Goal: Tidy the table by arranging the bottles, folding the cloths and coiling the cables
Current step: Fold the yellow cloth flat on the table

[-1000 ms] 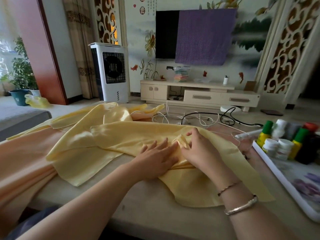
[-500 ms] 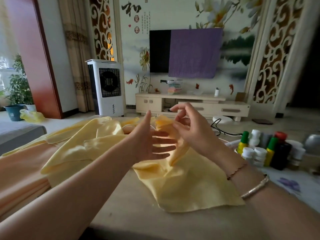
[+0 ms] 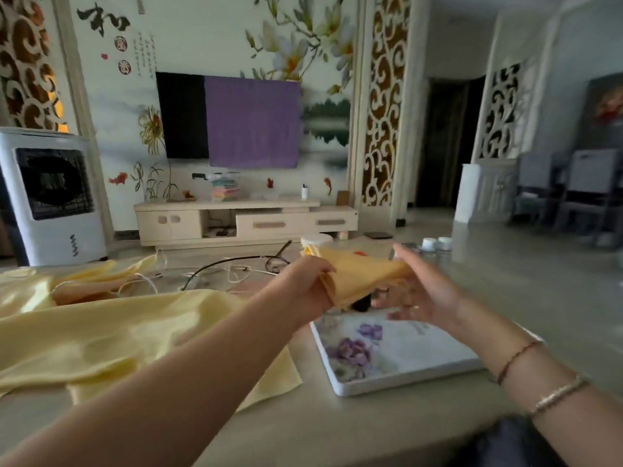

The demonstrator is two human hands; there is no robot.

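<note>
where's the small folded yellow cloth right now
In the head view, right of centre, the small folded yellow cloth is held up between the left hand and right hand, above the floral white tray.

air cooler (image 3: pixel 50 197) far left | TV cabinet (image 3: pixel 246 220) by wall | purple-draped TV (image 3: pixel 229 119) above

Soft, dim indoor daylight fills the room, with no hard shadows and a faint sheen on the pale table (image 3: pixel 387 429). The right hand (image 3: pixel 425 291) is smeared by motion blur, and the right side of the room, with its grey chairs (image 3: pixel 573 193), is soft and hazy. The wide-angle lens bends the carved wall panels (image 3: pixel 384 106) and stretches the forearms at the lower edges
</note>
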